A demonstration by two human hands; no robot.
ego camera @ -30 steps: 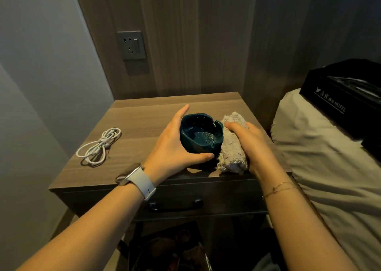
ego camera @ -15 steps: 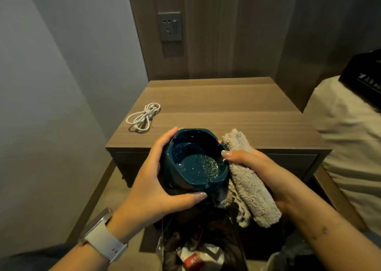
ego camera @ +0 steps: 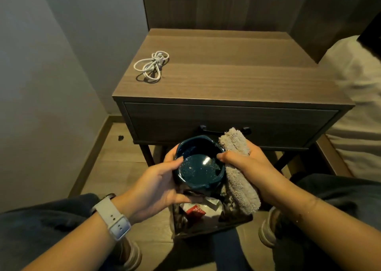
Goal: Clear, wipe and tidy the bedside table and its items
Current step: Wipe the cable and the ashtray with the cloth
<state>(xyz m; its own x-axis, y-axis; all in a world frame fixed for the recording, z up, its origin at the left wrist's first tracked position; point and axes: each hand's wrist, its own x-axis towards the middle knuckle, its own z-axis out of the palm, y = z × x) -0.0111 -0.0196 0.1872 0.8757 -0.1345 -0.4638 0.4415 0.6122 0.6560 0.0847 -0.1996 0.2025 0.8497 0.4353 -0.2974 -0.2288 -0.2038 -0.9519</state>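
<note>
The dark blue ashtray (ego camera: 199, 165) is off the desk (ego camera: 233, 79) now. It sits low and near, in front of the drawer, right above the open trash bag (ego camera: 206, 219) on the floor.

The left hand (ego camera: 158, 186) has its grip clamped on the ashtray. Its thumb lies over the near left rim and its fingers curl around the left wall and under it. The right hand (ego camera: 247, 163) has its grip clamped on the rolled gray cloth (ego camera: 239, 172), and its thumb also presses the right rim of the ashtray. So 2 hands steady 1 ashtray.

The ashtray's open side faces up, tilted a little toward the person. Pale specks that look like ash lie on its floor. The bag's mouth is straight below it and a bit nearer.

I think the next job is to tip the ash out. The left hand holds most of the ashtray, so it would do the turning. The ashtray should tip toward the near side, where the bag is open. If it tips the far way, ash could fall on the floor.

The cloth's long side runs from far to near, just right of the ashtray.

A white coiled cable (ego camera: 150, 66) lies on the far left of the desk.
</note>
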